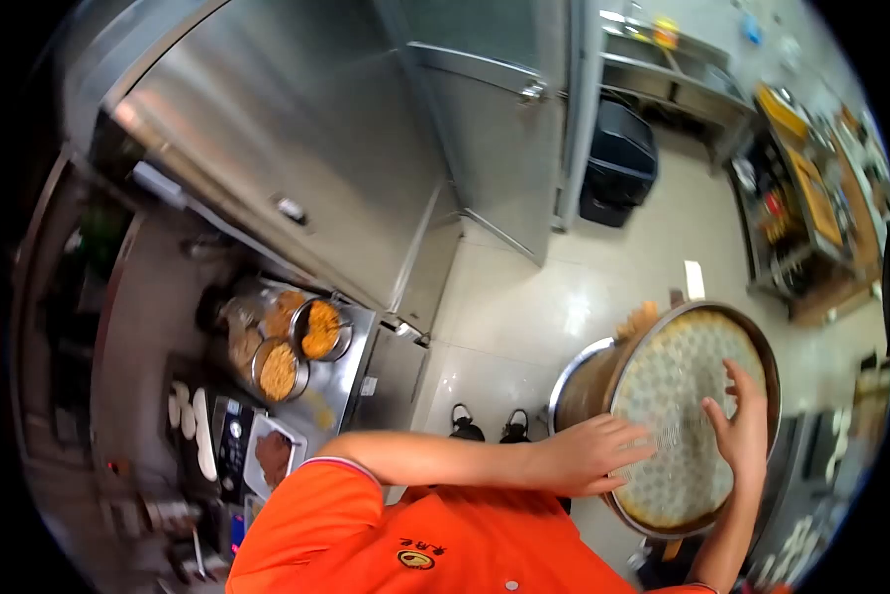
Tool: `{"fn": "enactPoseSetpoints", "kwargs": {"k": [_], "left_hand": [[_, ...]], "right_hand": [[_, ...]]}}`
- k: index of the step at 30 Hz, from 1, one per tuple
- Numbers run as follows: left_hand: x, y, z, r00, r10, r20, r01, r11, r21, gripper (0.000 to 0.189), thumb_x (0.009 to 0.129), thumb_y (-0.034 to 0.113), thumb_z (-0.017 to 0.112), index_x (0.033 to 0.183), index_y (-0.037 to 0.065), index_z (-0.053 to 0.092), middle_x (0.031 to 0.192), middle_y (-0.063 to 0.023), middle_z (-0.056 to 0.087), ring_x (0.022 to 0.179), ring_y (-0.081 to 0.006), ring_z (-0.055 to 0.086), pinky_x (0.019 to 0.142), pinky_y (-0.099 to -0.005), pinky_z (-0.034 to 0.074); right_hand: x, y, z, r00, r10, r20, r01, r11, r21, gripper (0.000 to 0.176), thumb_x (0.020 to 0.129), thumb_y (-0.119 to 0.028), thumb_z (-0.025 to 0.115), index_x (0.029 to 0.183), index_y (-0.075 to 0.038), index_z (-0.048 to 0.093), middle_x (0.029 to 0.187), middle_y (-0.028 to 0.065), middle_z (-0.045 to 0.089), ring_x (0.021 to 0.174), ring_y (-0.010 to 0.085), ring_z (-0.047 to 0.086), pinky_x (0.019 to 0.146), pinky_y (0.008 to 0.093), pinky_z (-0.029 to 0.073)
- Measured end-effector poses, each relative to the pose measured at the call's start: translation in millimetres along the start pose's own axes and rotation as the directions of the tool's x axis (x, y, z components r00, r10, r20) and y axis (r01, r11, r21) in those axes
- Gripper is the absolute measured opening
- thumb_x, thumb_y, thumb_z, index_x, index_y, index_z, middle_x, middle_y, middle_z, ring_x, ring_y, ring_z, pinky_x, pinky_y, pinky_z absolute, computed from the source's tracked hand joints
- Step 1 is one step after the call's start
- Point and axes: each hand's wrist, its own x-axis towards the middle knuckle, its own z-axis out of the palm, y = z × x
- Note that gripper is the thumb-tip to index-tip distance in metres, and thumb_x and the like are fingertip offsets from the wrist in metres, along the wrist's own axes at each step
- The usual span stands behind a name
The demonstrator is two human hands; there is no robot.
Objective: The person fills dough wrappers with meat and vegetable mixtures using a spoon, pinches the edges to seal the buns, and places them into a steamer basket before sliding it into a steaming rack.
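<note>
A large round metal pan (770,445) with a raised rim stands at the right. Its inside is lined with a pale layer (678,396) marked by many small round shapes. Over the pan's left edge reaches my left hand (598,453), fingers apart, nothing held. My right hand (742,421) hovers over the right part of the layer, thumb and fingers spread and curved. Whether either hand touches the layer cannot be made out.
At the left, a metal counter (351,381) bears bowls of orange food (321,329) and pale food (278,371), plus a white tray (267,455). A steel door (485,129), black bin (620,153) and shelving (801,198) stand farther off.
</note>
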Motion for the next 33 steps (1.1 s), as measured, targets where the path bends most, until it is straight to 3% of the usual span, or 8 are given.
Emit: {"fn": "enactPoseSetpoints", "kwargs": {"k": [2,5,9,13,18,22,25,33], "left_hand": [[-51,-3,-23,0.981,-0.185,-0.059,0.185,0.983,0.003,0.044,0.095,0.023,0.067,0.133,0.003,0.06,0.129,-0.0187,0.059,0.118,-0.036,0.058,0.102,-0.0472,0.047],[-146,-23,-30,0.851,-0.481,-0.21,0.497,0.867,0.027,0.027,0.098,0.02,0.061,0.118,0.003,0.06,0.106,-0.0172,0.066,0.1,-0.037,0.065,0.086,-0.048,0.052],[-274,8,-31,0.45,-0.723,-0.524,0.836,0.547,-0.037,0.015,0.101,0.017,0.054,0.095,0.004,0.053,0.081,-0.0181,0.064,0.078,-0.042,0.065,0.07,-0.0511,0.052],[-375,70,-1,-0.057,-0.727,-0.684,0.897,0.263,-0.354,0.011,0.103,0.015,0.05,0.101,0.004,0.049,0.086,-0.0213,0.064,0.081,-0.0439,0.065,0.071,-0.0531,0.05],[-491,138,30,-0.498,-0.405,-0.767,0.726,0.289,-0.624,0.031,0.092,0.002,0.063,0.121,0.003,0.052,0.102,-0.0131,0.064,0.087,-0.0272,0.066,0.074,-0.0397,0.053],[-636,181,-42,-0.574,0.014,-0.818,0.807,0.177,-0.563,0.033,0.092,0.008,0.069,0.122,0.002,0.056,0.113,-0.0163,0.062,0.101,-0.029,0.064,0.087,-0.0403,0.053],[-753,192,-110,-0.525,0.22,-0.822,0.832,-0.073,-0.55,0.037,0.088,0.015,0.073,0.116,-0.005,0.06,0.123,-0.0247,0.059,0.121,-0.044,0.055,0.102,-0.0477,0.047],[-929,173,-195,-0.835,-0.167,-0.524,0.543,-0.401,-0.737,0.089,0.064,0.045,0.093,0.127,-0.011,0.06,0.133,-0.025,0.063,0.126,-0.043,0.06,0.103,-0.0449,0.053]], "right_hand": [[23,-54,-5,0.998,-0.043,0.05,0.038,0.995,0.092,0.056,0.083,-0.005,0.079,0.136,-0.003,0.06,0.128,0.0241,0.065,0.11,0.0426,0.065,0.096,0.046,0.052],[52,-142,9,0.87,-0.477,0.128,0.471,0.879,0.075,0.049,0.082,-0.006,0.079,0.128,0.002,0.064,0.115,0.0243,0.069,0.104,0.0406,0.066,0.091,0.0452,0.052],[60,-242,75,0.605,-0.704,0.372,0.67,0.703,0.238,0.046,0.081,-0.003,0.078,0.124,0.005,0.066,0.115,0.0251,0.069,0.104,0.0416,0.067,0.093,0.0427,0.053],[15,-338,165,0.29,-0.774,0.563,0.757,0.545,0.36,0.046,0.083,-0.011,0.081,0.124,0.004,0.067,0.119,0.0259,0.07,0.108,0.043,0.068,0.095,0.0436,0.054],[-91,-434,281,-0.145,-0.739,0.657,0.683,0.406,0.607,0.045,0.087,-0.02,0.08,0.126,0.001,0.068,0.12,0.023,0.072,0.105,0.0374,0.071,0.091,0.0415,0.057],[-176,-476,338,-0.339,-0.655,0.676,0.61,0.394,0.688,0.045,0.091,-0.023,0.078,0.129,-0.002,0.067,0.122,0.0213,0.072,0.106,0.0364,0.071,0.088,0.041,0.057],[-213,-496,353,-0.405,-0.616,0.675,0.556,0.421,0.717,0.044,0.093,-0.025,0.077,0.13,-0.003,0.066,0.122,0.0195,0.072,0.106,0.0321,0.072,0.086,0.0386,0.058],[-217,-521,373,-0.286,-0.472,0.834,0.572,0.614,0.544,0.047,0.094,-0.026,0.078,0.135,-0.005,0.066,0.124,0.0146,0.074,0.113,0.0279,0.072,0.097,0.037,0.056]]}}
